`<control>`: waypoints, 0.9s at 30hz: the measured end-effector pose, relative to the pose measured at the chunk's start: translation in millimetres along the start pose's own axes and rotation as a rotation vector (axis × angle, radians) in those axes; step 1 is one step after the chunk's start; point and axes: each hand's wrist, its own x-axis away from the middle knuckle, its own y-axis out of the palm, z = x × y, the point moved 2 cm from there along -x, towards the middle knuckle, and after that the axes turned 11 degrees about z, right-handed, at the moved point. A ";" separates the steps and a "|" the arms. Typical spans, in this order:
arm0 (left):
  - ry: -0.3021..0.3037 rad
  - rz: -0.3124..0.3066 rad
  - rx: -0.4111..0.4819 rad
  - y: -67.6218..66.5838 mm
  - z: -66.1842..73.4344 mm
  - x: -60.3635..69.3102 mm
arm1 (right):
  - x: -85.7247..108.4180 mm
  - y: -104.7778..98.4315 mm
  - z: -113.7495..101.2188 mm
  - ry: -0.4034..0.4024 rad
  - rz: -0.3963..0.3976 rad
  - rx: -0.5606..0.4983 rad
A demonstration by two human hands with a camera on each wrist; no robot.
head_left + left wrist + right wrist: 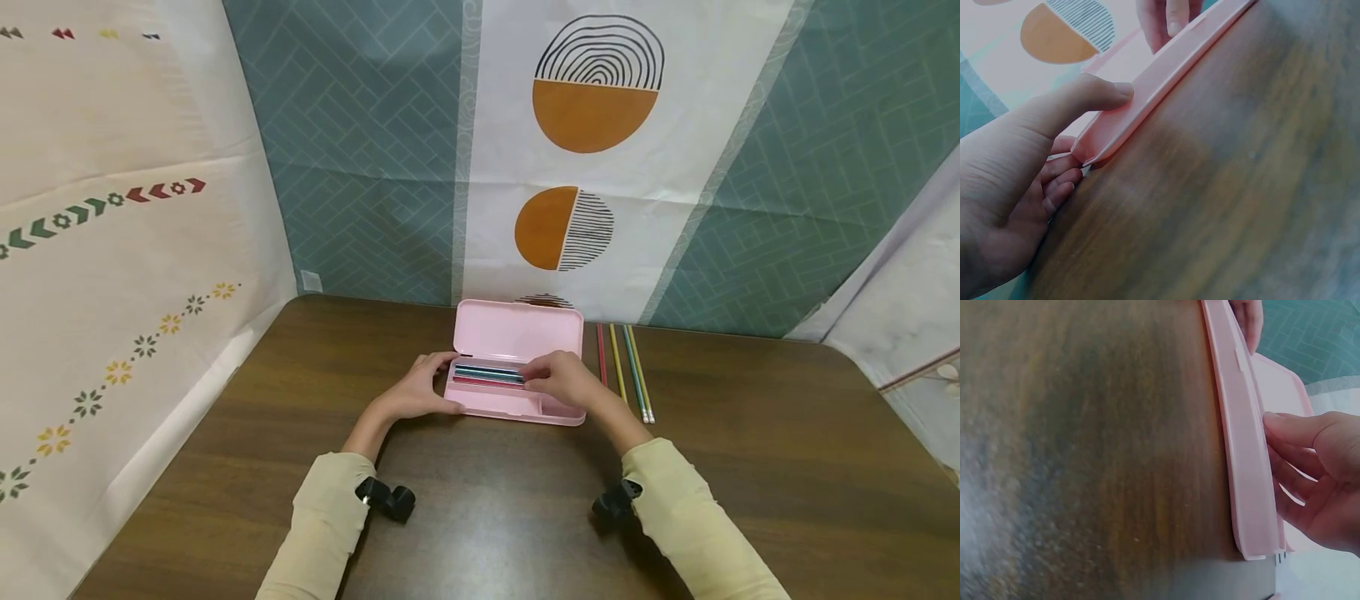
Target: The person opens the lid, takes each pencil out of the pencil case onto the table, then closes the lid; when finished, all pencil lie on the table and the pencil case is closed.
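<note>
An open pink pencil case (491, 403) lies on the table with its lid (517, 329) raised at the back. Several pencils (487, 375), dark green and red among them, lie lengthwise in its rear compartment. My left hand (415, 393) grips the case's left end, the thumb (1113, 94) on the front side and the other fingers round the back corner. Over the case, my right hand (566, 379) pinches at the right ends of the pencils. In the right wrist view the case's front wall (1247, 456) hides the right fingertips.
Right of the case, several loose pencils lie side by side on the brown table (480, 517), among them a red one (602, 354), a yellow one (618, 362) and a green one (634, 367). A patterned cloth (360, 167) hangs behind the table's far edge.
</note>
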 end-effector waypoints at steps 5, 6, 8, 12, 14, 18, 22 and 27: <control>0.005 0.009 0.003 -1.2 -0.1 0.0 | -0.9 3.8 -0.9 -0.058 -0.033 0.044; 0.005 0.008 0.000 -1.3 -0.2 -0.1 | -1.2 4.2 -1.3 -0.068 -0.044 0.060; 0.003 0.003 -0.006 -1.3 -0.5 -0.1 | -1.5 4.6 -2.4 -0.071 -0.068 0.080; 0.000 -0.008 -0.006 -0.1 0.6 0.1 | -1.6 2.7 -3.4 -0.076 -0.121 0.099; -0.002 -0.008 -0.004 0.4 0.9 0.0 | -1.9 1.1 -2.9 -0.082 -0.144 0.099; 0.005 -0.006 -0.009 0.9 0.0 -1.1 | -3.3 -0.2 -1.8 -0.100 -0.166 0.084; 0.008 -0.007 -0.018 0.2 -0.2 -1.2 | -6.0 1.2 -3.1 -0.103 -0.177 0.064; 0.007 -0.006 -0.016 -0.7 0.7 0.3 | -7.8 2.2 -5.9 -0.121 -0.194 0.065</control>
